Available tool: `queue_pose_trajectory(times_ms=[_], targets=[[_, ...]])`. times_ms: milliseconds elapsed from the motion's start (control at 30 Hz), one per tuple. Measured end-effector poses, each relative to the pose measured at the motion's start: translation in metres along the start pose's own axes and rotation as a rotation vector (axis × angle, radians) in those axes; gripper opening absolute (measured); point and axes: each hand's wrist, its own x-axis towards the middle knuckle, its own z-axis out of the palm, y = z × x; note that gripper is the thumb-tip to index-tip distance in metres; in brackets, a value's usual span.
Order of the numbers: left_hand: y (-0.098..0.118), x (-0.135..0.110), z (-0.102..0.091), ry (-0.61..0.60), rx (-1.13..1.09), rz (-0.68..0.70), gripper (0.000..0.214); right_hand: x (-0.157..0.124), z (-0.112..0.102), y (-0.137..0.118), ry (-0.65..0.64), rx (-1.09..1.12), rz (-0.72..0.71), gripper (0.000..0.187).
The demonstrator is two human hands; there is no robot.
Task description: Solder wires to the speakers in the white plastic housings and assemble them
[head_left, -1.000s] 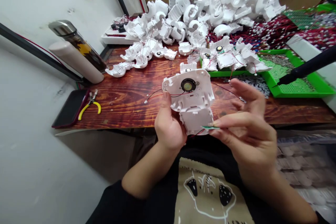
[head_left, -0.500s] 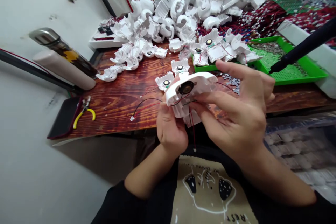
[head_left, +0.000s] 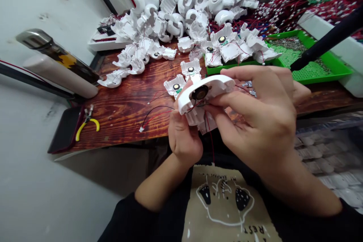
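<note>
A curved white plastic shell (head_left: 185,98) is tilted up over the table's front edge, with a round black speaker (head_left: 200,92) set inside it. My left hand (head_left: 184,136) grips the shell from the left and below, thumb on its near edge. My right hand (head_left: 255,109) is closed at the shell's open side, with thumb and finger pressed together just below the speaker. What they pinch is too small and hidden to name. Red and black wires (head_left: 159,112) trail left from the shell to a small white connector (head_left: 141,129). More wires (head_left: 210,136) hang below it.
Two white shells with speakers (head_left: 191,69) lie just beyond my hands. Behind are a heap of white shells (head_left: 176,22) and a green tray (head_left: 337,70). Yellow-handled pliers (head_left: 85,123), a phone-like dark case (head_left: 65,130) and a flask (head_left: 61,55) stand left. A black rod (head_left: 320,45) juts in right.
The view has shifted slightly. My right hand has turned a little, and its raised finger has come down closer to the shell's top edge. The left hand keeps its grip.
</note>
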Motion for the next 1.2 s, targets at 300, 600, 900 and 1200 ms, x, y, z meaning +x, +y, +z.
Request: queue_pose_trajectory(times_ms=[300,600,900,1200], targets=[[-0.003,0.001,0.003,-0.037,0.057,0.048,0.042,0.002,0.011,0.000,0.006,0.072,0.084,0.011],[-0.008,0.001,-0.006,0.099,0.162,0.064,0.040,0.000,0.029,0.013,0.027,0.509,0.290,0.033],[-0.006,-0.007,0.004,0.044,0.042,-0.033,0.041,0.010,0.042,0.030,-0.165,0.644,0.350,0.044],[-0.008,0.012,-0.012,-0.093,0.041,-0.227,0.046,0.025,0.052,0.042,-0.348,0.858,0.591,0.049]])
